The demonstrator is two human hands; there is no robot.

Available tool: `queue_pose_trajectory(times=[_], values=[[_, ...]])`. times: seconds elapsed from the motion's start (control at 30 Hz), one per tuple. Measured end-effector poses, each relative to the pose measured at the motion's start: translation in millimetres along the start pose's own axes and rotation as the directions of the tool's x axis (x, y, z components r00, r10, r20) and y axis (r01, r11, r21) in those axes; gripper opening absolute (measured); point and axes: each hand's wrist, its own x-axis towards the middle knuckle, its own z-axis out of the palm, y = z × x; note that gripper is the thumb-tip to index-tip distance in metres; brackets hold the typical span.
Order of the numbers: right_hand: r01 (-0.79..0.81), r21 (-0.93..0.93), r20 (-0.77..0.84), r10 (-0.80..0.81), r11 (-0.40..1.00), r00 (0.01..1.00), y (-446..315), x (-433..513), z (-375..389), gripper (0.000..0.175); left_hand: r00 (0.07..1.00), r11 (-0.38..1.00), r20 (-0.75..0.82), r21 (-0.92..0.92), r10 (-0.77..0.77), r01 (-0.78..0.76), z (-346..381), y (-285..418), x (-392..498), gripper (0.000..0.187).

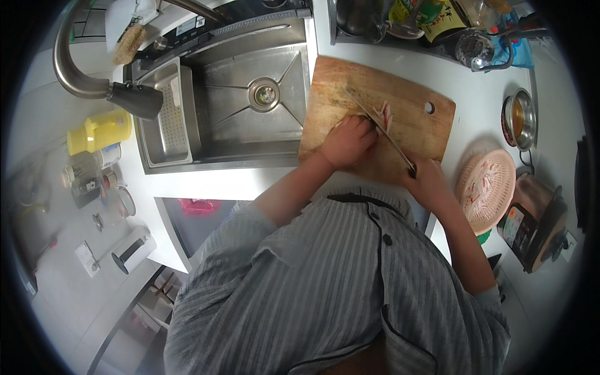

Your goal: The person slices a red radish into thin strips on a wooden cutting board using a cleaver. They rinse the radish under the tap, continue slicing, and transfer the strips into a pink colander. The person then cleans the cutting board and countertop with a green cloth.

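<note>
On the wooden cutting board point(347, 93) lie thin red-and-white strips point(386, 115) of food, perhaps meat or a vegetable. My right hand point(425, 180) grips the dark handle of a kitchen knife point(391, 139), whose blade runs slantwise over the board, seen nearly edge-on. Close against the blade's left side, my left hand point(352, 139) presses down with curled fingers on a piece that is mostly hidden beneath them. A pink plastic colander point(487, 192) to the right of the board holds more pale and red strips.
A steel sink point(234, 112) with a perforated tray point(172, 117) adjoins the board's left side, under a faucet point(136, 101). At the right stand a metal bowl point(524, 119) and a cooker point(534, 215). Bottles and a skimmer point(474, 48) fill the rack behind.
</note>
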Motion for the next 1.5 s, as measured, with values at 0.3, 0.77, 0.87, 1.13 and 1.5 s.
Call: queue_pose_trajectory(times=[0.3, 0.77, 0.87, 1.13, 1.5], values=[[-0.066, 0.05, -0.015, 0.067, 0.997, 0.998, -7, 27, 14, 0.049, 0.995, 0.998, -0.092, -0.034, 0.041, -0.044, -2, -6, -2, 0.025], [-0.03, -0.009, 0.001, 0.03, 1.0, 1.0, -10, 19, 13, 0.052, 0.998, 0.998, 0.029, -0.033, 0.055, -0.054, 4, -14, -8, 0.034], [-0.009, 0.028, -0.019, 0.009, 1.0, 1.0, -14, 5, 8, 0.052, 0.997, 0.999, 0.074, -0.039, 0.024, -0.022, -3, -11, -6, 0.028], [0.004, 0.011, 0.004, -0.004, 1.0, 1.0, -19, 0, 4, 0.051, 0.998, 0.998, -0.01, -0.026, 0.058, -0.059, 8, -15, -12, 0.033], [-0.038, -0.066, 0.005, 0.039, 0.997, 0.999, -2, 9, 15, 0.032, 0.996, 0.996, -0.011, -0.005, 0.087, -0.087, 4, -14, -12, 0.029]])
